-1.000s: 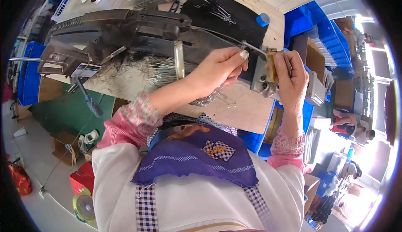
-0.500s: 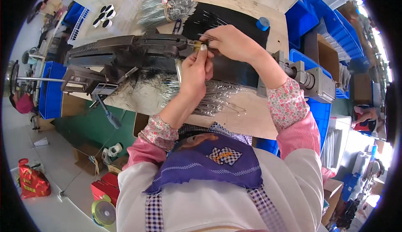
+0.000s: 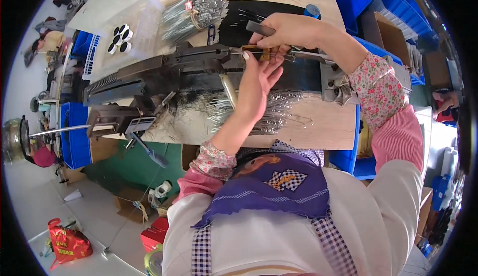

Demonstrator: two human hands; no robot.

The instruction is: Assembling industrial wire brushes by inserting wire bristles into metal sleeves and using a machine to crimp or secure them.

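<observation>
My right hand (image 3: 295,31) is closed around a short, flat grey metal bar (image 3: 260,28), whose blunt end sticks out to the left. Just below it, my left hand (image 3: 258,84) has its palm turned up and its fingers spread, with the thumb raised at a brownish-yellow block (image 3: 266,53). Thin metal wires (image 3: 286,56) run past the left fingertips; whether those fingers touch them is unclear. Both hands are at the right end of a long dark metal bench fixture (image 3: 191,59), which has a pale handle (image 3: 228,89) beside my left wrist.
Loose bent wires (image 3: 279,110) lie in front of the fixture. Behind it are a tied wire bundle (image 3: 196,14), a black cloth (image 3: 236,27), a blue roll (image 3: 312,11) and a clear tray (image 3: 142,32). A metal clamp (image 3: 341,89) stands at right, with blue bins (image 3: 398,4) beyond.
My right hand has moved right, and the grey bar now shows clearly in it. My left hand has opened from a pinch and turned palm up. The view has shifted.
</observation>
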